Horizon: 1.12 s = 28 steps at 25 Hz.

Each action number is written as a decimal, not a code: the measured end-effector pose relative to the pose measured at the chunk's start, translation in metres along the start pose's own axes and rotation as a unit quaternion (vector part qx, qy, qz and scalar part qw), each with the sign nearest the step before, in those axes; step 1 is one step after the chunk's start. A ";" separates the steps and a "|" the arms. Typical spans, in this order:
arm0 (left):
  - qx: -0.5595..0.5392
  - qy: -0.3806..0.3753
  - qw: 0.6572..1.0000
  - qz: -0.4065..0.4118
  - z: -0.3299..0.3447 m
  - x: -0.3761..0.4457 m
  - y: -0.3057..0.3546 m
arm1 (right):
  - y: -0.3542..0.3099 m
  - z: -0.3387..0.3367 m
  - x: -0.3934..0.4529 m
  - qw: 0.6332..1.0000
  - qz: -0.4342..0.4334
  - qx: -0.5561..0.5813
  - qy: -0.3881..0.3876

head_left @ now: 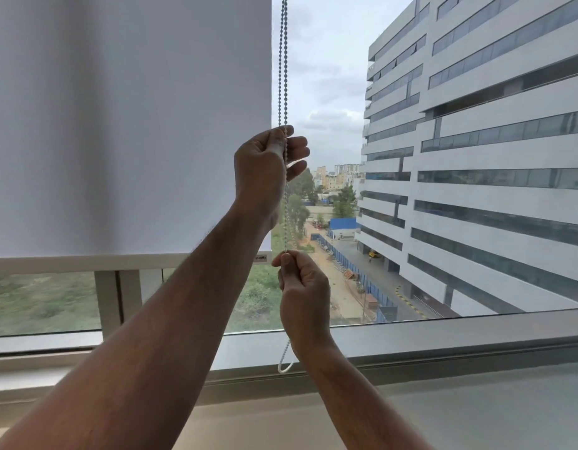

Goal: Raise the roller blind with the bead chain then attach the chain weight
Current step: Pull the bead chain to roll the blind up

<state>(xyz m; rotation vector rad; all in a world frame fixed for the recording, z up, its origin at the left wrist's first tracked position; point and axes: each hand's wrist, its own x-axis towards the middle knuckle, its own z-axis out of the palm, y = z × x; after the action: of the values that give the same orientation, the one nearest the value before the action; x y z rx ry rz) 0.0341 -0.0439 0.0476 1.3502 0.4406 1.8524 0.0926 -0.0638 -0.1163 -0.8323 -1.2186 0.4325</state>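
A white roller blind (128,125) covers the left part of the window, its bottom bar (86,263) hanging a little above the sill. The bead chain (283,60) drops as two strands along the blind's right edge. My left hand (265,164) grips the chain high up, at about the middle of the view. Lower down, my right hand (302,287) is closed on the same chain. The chain's white bottom loop (286,365) hangs free below my right wrist. No chain weight is visible.
A grey window frame (443,332) and wide sill (476,410) run across the bottom. A vertical mullion (109,300) stands under the blind at the left. Through the glass are a tall office building (476,157) and a street below.
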 end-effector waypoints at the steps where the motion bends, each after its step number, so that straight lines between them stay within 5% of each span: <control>1: 0.011 -0.003 1.000 0.006 0.001 0.001 0.000 | 0.003 -0.001 -0.003 1.000 0.001 0.000 -0.002; 10: 0.075 0.003 0.995 0.070 -0.012 -0.014 -0.020 | 0.023 -0.011 -0.016 0.993 0.058 0.065 -0.074; 14: 0.091 0.006 0.993 0.077 -0.023 -0.023 -0.031 | 0.017 -0.012 -0.003 0.996 0.071 -0.010 -0.047; 23: 0.162 0.023 0.983 0.083 -0.042 -0.068 -0.077 | -0.079 0.012 0.083 0.994 -0.031 0.104 -0.007; 28: 0.192 0.020 0.978 0.076 -0.050 -0.084 -0.096 | -0.113 0.027 0.113 0.988 -0.006 0.150 -0.037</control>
<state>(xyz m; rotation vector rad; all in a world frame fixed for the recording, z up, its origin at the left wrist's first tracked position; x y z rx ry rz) 0.0367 -0.0389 -0.0895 1.6415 0.7669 1.9899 0.0879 -0.0484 0.0449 -0.5546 -1.1909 0.6248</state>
